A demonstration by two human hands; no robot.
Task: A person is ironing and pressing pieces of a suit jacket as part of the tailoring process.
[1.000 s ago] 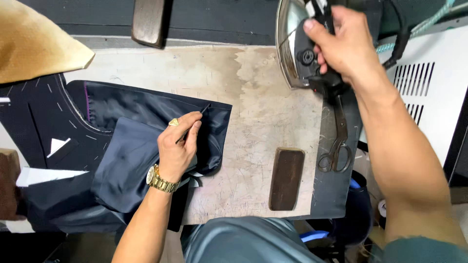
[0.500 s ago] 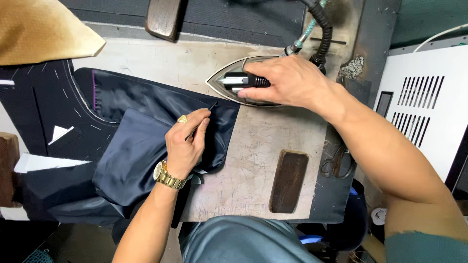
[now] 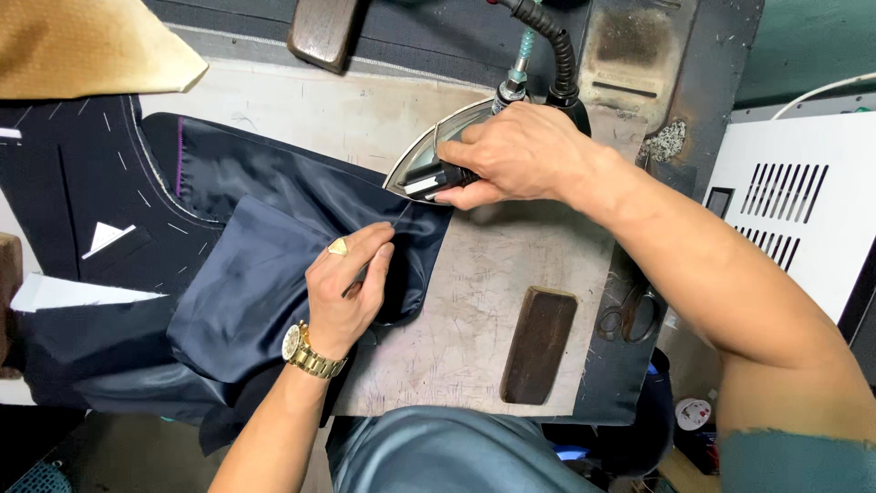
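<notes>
Seen from above, a person works at a worn, stained pressing counter (image 3: pixel 511 301). The right hand (image 3: pixel 516 155) is wrapped tightly round the dark handle of a steam iron (image 3: pixel 429 164), whose pointed metal sole rests at the upper edge of a dark navy garment piece (image 3: pixel 255 283). A ribbed hose (image 3: pixel 547 41) runs from the back of the iron towards the top of the view.

The left hand (image 3: pixel 347 292), with a gold ring and a gold wristwatch (image 3: pixel 310 351), lies on the navy cloth just below the tip of the iron. Its fingers are drawn together, pinching a thin dark stick-like tool against a fold of the cloth; what the tool is cannot be made out.

The cloth has a slight sheen and looks like thin, soft, slippery lining, likely to slide and crease easily, so it seems best held flat under the fingertips near the fold. The iron looks heavy and hot, and the insulated handle is the safe place to hold it.

To the left lies a darker panel with white basting stitches (image 3: pixel 109 173). A dark wooden block (image 3: pixel 538 347) lies on the counter to the right of the cloth, scissors (image 3: pixel 630 315) just beyond it, and another wooden block (image 3: pixel 324 32) at the top.
</notes>
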